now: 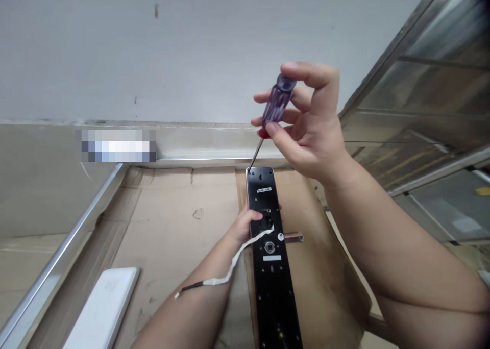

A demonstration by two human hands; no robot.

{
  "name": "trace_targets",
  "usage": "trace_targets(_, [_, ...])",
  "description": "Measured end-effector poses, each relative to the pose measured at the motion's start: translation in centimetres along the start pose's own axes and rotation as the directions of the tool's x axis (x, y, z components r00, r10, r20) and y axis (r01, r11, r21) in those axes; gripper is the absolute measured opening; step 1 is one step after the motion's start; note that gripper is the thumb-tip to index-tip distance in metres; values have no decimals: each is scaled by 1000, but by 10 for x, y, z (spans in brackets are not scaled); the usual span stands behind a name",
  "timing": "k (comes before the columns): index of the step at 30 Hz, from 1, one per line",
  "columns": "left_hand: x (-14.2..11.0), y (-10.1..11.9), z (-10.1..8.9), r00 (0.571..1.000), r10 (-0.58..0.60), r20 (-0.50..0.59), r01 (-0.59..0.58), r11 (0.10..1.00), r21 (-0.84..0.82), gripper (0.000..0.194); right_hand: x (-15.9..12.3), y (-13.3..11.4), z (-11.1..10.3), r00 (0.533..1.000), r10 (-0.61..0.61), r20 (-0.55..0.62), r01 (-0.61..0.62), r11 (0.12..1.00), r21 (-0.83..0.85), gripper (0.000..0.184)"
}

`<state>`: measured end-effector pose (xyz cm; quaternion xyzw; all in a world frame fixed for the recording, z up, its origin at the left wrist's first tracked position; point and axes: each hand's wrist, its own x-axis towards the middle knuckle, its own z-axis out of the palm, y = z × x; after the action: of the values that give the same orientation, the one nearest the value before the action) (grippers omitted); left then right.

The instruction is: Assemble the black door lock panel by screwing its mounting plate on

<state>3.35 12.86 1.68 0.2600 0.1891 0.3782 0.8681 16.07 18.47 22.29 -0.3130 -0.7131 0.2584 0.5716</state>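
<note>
In my right hand [317, 119] is a screwdriver [277, 101] with a clear purple handle and a red collar. Its thin shaft slants down to the top left corner of a long black door lock panel [268, 201]. My left hand [247, 224] grips that panel around its upper part, thumb on the face, the other fingers mostly hidden behind. A white wrapped cable [233, 265] comes out of the panel's middle and hangs over my left forearm, ending in a small connector. From the panel's right side a copper-coloured lever handle [294, 237] sticks out.
Flattened cardboard [179, 211] covers the work surface. A white box-like piece [105, 308] lies at lower left. A metal rail [65, 252] edges the left side, a pale wall [172, 48] rises behind, and a glass-fronted frame [432, 89] stands at right.
</note>
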Motion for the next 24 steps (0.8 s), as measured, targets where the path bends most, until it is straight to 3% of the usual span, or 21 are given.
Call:
trace_targets(7, [1, 0, 1, 1000, 9, 26, -9, 1000, 15, 52, 5, 16, 4, 978, -170, -121, 148, 975, -168, 61])
trace_targets(12, [0, 1, 2, 999, 22, 25, -22, 1000, 22, 50, 8, 2, 6, 965, -241, -102, 216, 954, -206, 46])
trace_targets(16, [-1, 1, 1, 1000, 6, 26, -7, 999, 33, 49, 10, -10, 3, 970, -221, -103, 202, 965, -170, 28])
trace_targets(20, [0, 1, 1, 1000, 10, 29, -10, 1000, 27, 49, 16, -11, -2, 968, -206, -144, 168, 956, -239, 30])
trace_targets(24, [0, 1, 0, 999, 1, 38, -2, 1000, 29, 51, 18, -9, -2, 946, -267, -182, 198, 924, -326, 32])
